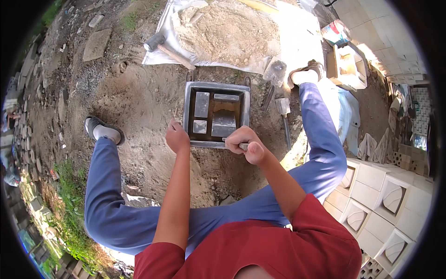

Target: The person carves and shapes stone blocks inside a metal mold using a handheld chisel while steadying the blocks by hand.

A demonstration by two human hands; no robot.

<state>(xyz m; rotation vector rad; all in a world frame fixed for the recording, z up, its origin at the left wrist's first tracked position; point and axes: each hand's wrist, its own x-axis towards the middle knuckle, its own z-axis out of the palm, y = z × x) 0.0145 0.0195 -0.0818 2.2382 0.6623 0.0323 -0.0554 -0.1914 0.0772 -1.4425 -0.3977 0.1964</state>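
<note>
A square metal block mold sits on the dirt between my legs, with grey rectangular cores inside and brown gaps between them. My left hand is closed at the mold's left side, near its lower corner. Whether it grips anything there is hidden. At the mold's lower right corner, my right hand is wrapped round a small hand tool. The rounded end of its handle shows below my fist, and a thin tip pokes out to the left. Most of the tool is covered by my fingers.
Beyond the mold, a pile of sandy mix lies on a white sheet. A mallet rests at its left edge. Right of the mold lie a hammer and a trowel. Cast blocks stand farther right; stacked blocks line the lower right.
</note>
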